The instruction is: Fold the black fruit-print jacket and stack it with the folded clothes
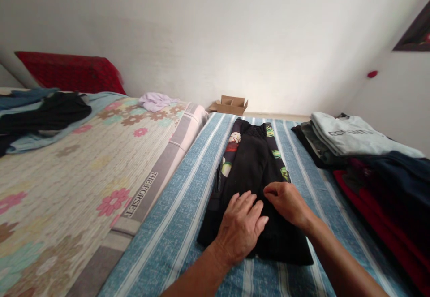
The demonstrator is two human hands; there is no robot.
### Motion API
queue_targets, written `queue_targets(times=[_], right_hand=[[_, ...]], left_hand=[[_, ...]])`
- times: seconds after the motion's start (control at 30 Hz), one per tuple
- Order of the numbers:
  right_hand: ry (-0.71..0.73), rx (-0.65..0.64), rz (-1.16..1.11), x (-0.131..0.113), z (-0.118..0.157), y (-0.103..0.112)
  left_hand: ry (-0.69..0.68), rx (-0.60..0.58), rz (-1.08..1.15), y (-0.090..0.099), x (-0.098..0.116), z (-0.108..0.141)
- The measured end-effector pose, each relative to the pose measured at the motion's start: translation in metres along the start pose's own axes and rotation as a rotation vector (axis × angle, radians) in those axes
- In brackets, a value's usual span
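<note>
Black garment [251, 162]: flat, near side | left hand [240, 221]: spread, gripless, apparently steadying | right hand [285, 202]: fingertips bunched, cloth grasp indeterminable

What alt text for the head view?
A person's left hand rests on a black garment with patterned sides, the right hand curled alongside. The garment lies on a blue striped sheet, between folded clothes right and a floral cover left.

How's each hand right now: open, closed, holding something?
Left hand: open, resting on the black garment.
Right hand: curled over the garment; whether it pinches it cannot be told.
</note>
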State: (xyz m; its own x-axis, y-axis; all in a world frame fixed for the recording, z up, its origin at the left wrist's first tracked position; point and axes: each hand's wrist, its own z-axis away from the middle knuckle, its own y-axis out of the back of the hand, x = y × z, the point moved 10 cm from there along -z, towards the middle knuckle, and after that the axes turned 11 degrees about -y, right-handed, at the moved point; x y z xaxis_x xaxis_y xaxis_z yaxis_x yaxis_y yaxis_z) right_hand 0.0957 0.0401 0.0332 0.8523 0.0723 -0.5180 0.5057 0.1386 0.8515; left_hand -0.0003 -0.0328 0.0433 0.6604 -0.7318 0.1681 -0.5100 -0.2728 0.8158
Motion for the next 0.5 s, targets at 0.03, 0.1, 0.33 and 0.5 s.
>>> queue_targets(times=[0.03,0.1,0.33,0.5], right_hand=[[-0.004,-0.003,0.024,-0.001,-0.002,0.000],[-0.015,0.010,0.107,-0.004,-0.008,0.002],[-0.002,-0.025,0.555,-0.017,-0.036,-0.013],[0.037,-0.055,0.664,-0.021,-0.043,-0.024]], left_hand=[[0.008,-0.013,0.005,-0.001,0.001,0.000],[0.018,-0.046,0.004,-0.005,0.003,0.001],[0.032,-0.097,-0.021,-0.012,0.002,0.004],[0.043,-0.104,-0.020,-0.014,0.001,0.005]])
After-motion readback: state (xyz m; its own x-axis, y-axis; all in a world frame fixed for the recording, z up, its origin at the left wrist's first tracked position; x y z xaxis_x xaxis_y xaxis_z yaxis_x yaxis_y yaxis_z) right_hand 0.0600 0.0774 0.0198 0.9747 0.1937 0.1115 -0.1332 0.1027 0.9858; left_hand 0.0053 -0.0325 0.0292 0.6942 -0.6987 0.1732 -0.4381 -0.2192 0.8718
